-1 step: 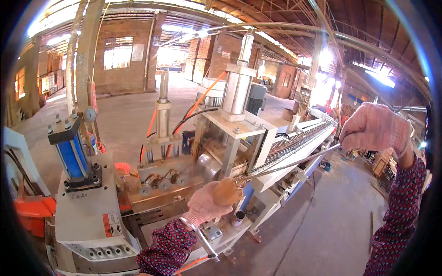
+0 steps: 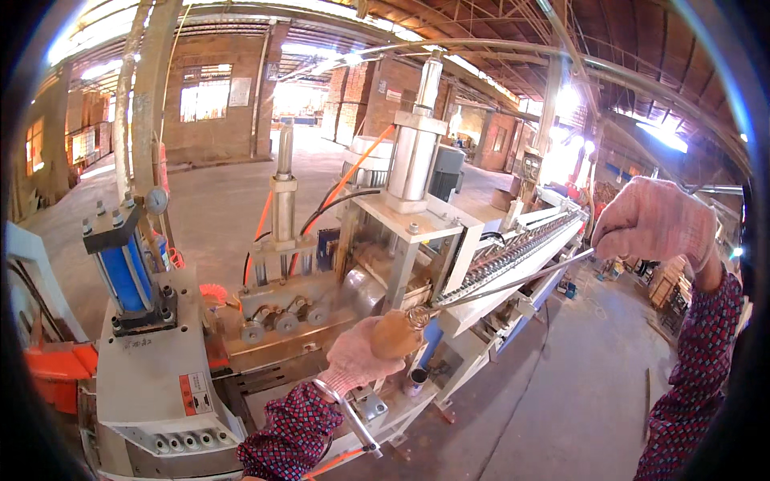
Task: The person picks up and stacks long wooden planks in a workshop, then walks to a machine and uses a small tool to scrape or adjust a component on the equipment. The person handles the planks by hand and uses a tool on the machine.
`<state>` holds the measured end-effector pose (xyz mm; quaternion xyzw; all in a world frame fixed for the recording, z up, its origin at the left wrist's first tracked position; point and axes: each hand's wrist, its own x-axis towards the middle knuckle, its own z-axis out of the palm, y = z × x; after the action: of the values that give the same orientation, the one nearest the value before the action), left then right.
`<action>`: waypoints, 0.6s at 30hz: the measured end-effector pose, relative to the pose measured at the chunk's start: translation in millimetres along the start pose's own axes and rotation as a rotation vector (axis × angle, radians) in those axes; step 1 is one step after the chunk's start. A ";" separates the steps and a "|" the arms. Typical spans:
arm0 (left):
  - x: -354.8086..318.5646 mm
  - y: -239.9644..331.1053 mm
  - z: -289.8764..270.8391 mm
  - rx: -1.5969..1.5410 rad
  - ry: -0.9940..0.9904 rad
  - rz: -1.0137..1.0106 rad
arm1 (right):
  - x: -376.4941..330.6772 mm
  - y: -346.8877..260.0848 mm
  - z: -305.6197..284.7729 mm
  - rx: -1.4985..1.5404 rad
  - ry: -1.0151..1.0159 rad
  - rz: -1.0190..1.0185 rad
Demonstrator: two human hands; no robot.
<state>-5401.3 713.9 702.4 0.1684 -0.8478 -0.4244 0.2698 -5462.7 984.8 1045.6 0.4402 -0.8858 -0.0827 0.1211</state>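
In a pink knit glove, my left hand [image 2: 357, 353] is closed round a tan, rounded piece [image 2: 397, 335] with wire-like turns at its tip. From there a long thin metal rod [image 2: 513, 282] slants up to the right, toward my other hand. My right hand [image 2: 654, 220], gloved the same way, is raised at the right with its fingers curled shut. The rod's far end meets the lower left edge of this fist; whether the fingers grip it is hidden. Below my left wrist juts a bent metal handle [image 2: 353, 418]. A small dark cup [image 2: 415, 381] stands beside the left hand.
A machine with a tall metal cylinder [image 2: 413, 164], rollers [image 2: 286, 321] and a long conveyor bed [image 2: 521, 268] runs away to the right. At the left stands a grey housing [image 2: 156, 361] with a blue cylinder [image 2: 124, 272]. Stacked wood [image 2: 666, 284] lies at far right.
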 end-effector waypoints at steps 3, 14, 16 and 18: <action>5.2 -0.3 -8.2 0.025 0.017 -0.030 | 16.3 -2.9 -3.9 0.004 -0.004 0.012; 59.8 10.8 -15.4 0.003 0.077 0.030 | 34.8 22.1 -23.0 0.080 0.045 0.003; 77.2 19.1 -9.7 -0.032 0.081 0.066 | 28.0 21.0 -31.1 0.055 0.068 0.110; 91.2 23.1 -9.7 -0.051 0.126 0.126 | 28.1 25.4 -35.8 0.083 0.079 0.172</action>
<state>-5469.5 674.4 754.6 0.1343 -0.8270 -0.4167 0.3528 -5488.1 976.1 1090.3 0.3701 -0.9175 -0.0178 0.1443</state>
